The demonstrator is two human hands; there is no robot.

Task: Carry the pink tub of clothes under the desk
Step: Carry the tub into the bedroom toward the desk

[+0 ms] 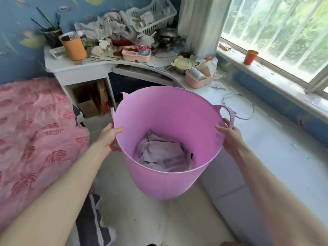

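Note:
A pink tub (pixel 159 181) hangs in the air in front of me, tilted a little toward me. Pale lilac clothes (pixel 163 155) lie crumpled at its bottom. My left hand (pixel 108 137) grips the tub's left rim, thumb inside. At the right rim my right hand (pixel 229 137) holds on just below the dotted pink handle (pixel 231 116). The white desk (pixel 79 70) stands beyond the tub, its dark opening (pixel 129 84) straight behind the tub's far rim.
A bed with a pink rose cover (pixel 35 125) fills the left. Clutter covers the desk: an orange cup (pixel 74 47), pink trays (pixel 198 80), a white basket (pixel 152 15). Cardboard boxes (pixel 88 103) stand under its left part. A window ledge (pixel 266 107) runs along the right.

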